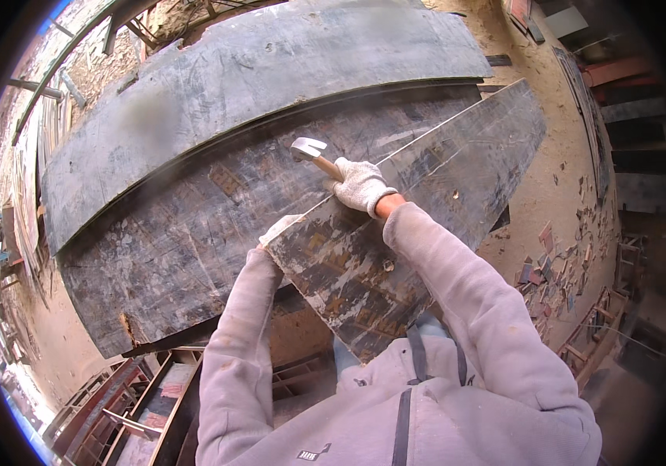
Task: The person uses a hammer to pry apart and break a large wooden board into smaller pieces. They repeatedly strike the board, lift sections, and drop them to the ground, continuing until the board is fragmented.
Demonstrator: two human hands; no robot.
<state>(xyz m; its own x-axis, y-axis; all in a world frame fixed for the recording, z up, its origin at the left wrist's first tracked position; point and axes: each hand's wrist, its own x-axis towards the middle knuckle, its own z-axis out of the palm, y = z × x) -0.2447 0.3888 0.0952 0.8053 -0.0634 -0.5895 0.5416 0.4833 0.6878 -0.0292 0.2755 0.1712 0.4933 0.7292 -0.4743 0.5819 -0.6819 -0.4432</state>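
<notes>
View from the head camera, looking down over the person's chest and both pale grey sleeves. The right hand [362, 186], in a white knitted work glove, was closed around the wooden handle of a claw hammer [314, 154]; the metal head of the hammer pointed up and to the left, lying over or just above the dark surface beneath it, and whether it touched that surface could not be told. The left hand [279, 228], also gloved in white, was mostly hidden behind the near corner of a long worn plank [426, 202]; only the knuckles showed at the plank's left edge, apparently curled on that edge, though the fingers were out of sight and the grip could not be confirmed. The plank, dark with scuffed paint and pale scratches, ran diagonally from the person's waist toward the upper right, its near end raised over a large weathered panel [178, 241]. That panel lay flat, its lower left corner splintered. A second large panel [271, 70], greyer and dusty, lay beyond it and overlapped its far edge. Sandy ground [535, 194] surrounded the boards. Scattered broken reddish fragments [550, 268] lay on the ground to the right, well apart from both hands. Wooden frames [139, 404] stood at the lower left, beneath the near edge of the weathered panel.
</notes>
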